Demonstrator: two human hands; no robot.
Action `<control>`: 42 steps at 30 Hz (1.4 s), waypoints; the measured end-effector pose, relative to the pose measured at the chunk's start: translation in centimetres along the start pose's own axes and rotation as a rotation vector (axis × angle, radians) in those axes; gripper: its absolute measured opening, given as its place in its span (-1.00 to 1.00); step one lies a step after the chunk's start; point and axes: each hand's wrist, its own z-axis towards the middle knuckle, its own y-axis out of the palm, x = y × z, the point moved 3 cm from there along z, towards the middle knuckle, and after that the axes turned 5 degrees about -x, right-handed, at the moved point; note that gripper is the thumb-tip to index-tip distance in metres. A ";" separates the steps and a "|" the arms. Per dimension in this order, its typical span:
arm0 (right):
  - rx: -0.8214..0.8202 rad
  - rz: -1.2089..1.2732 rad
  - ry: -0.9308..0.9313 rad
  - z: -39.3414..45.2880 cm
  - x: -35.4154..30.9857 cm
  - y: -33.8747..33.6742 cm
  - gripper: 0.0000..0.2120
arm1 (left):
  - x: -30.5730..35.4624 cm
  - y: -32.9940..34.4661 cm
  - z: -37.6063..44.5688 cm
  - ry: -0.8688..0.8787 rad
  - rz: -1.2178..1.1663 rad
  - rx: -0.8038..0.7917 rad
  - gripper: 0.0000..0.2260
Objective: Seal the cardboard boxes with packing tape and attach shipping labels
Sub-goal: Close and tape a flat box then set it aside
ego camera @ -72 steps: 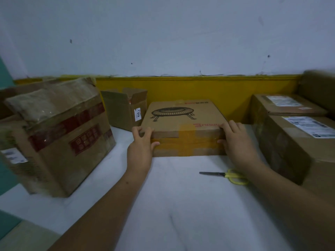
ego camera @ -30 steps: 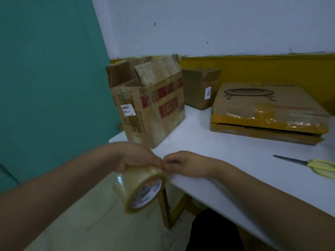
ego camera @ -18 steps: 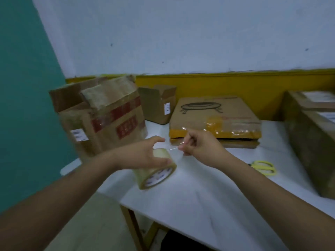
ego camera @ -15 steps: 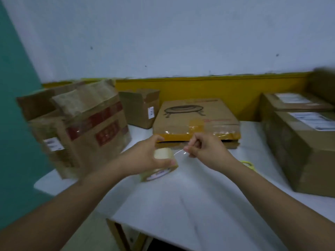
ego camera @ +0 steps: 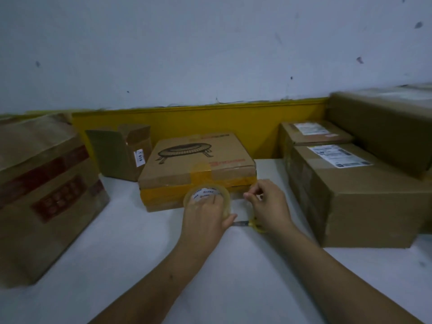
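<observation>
A flat cardboard box (ego camera: 198, 157) with a trampoline drawing and yellow tape on its front lies at the middle of the white table (ego camera: 131, 253). Just in front of it my left hand (ego camera: 205, 216) grips a roll of clear packing tape (ego camera: 207, 195), fingers inside the core. My right hand (ego camera: 268, 204) is beside the roll, at the box's front right corner, and pinches the tape's free end. The pulled strip between my hands is barely visible.
Yellow scissors (ego camera: 251, 223) lie on the table, mostly hidden under my right hand. A large box with red tape (ego camera: 44, 190) stands at the left, a small open box (ego camera: 121, 153) behind it. Labelled boxes (ego camera: 350, 190) are stacked at the right.
I picked up the tape roll at the table's left edge, then carried it right, up to the flat box. My right hand took hold of the tape's end.
</observation>
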 end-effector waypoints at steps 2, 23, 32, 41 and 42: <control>0.029 0.027 -0.034 0.4 0.0 -0.1 -0.79 | 0.4 0.5 0.3 -0.021 0.012 0.014 -0.58; 0.225 0.390 0.319 5.1 4.4 0.6 -0.84 | 1.3 0.8 1.4 0.036 -0.022 0.172 -0.61; 0.170 0.411 0.326 6.7 4.0 2.1 -0.83 | 1.2 2.2 1.5 0.050 -0.021 0.137 -0.60; 0.271 -0.054 0.285 6.2 1.8 2.2 -0.88 | 0.9 2.7 1.5 -0.009 -0.013 0.092 -0.60; 0.275 -0.090 0.281 6.1 1.7 2.2 -0.76 | 0.9 2.6 1.5 -0.014 -0.014 0.086 -0.60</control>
